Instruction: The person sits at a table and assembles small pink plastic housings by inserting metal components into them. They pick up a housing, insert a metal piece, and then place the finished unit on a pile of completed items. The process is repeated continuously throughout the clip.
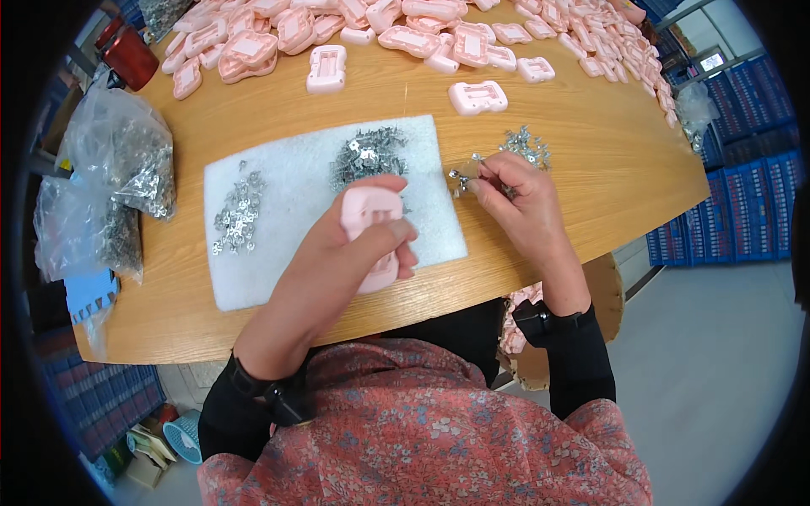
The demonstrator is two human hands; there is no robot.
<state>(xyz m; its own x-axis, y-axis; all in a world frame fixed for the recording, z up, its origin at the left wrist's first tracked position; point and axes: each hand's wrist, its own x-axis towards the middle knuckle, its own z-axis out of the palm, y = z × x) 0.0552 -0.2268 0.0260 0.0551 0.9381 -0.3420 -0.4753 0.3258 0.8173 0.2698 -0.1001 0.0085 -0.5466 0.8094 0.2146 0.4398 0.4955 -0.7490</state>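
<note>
No lettering, number or sign can be read. Well to the right of the right fingers, pale and reddish label-like marks dot the stacked blue bins, too small to make out. Beyond those fingers, far to the right, a small bright panel carries illegible dark marks. Well to the left of the left fingers, lower blue containers show similarly unreadable specks.
</note>
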